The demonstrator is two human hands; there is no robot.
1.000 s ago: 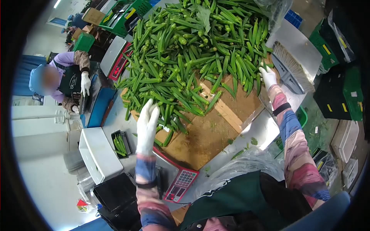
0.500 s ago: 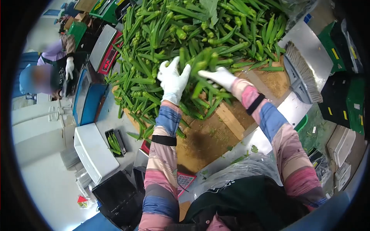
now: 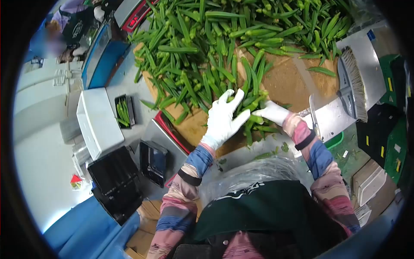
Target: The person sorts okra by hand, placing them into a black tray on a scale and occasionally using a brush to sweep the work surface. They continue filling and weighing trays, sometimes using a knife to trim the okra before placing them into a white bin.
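Observation:
A big heap of green okra pods covers the back and middle of a brown cardboard surface. My left hand, in a white glove, lies at the near edge of the heap with thumb and fingers spread, touching pods. Close on its right, my right hand, gloved too, is closed around a few okra pods, its fingertips partly hidden by them. More loose pods lie between and just in front of the two hands.
A brush head and a knife lie on the right. Left are a white bin, a black tray of okra, a black tray on a scale and black containers. A co-worker stands far left.
Both hands have come nearer to my body, and okra pods have been drawn along. More cardboard shows behind the right hand. The view has shifted, and the knife is now visible.

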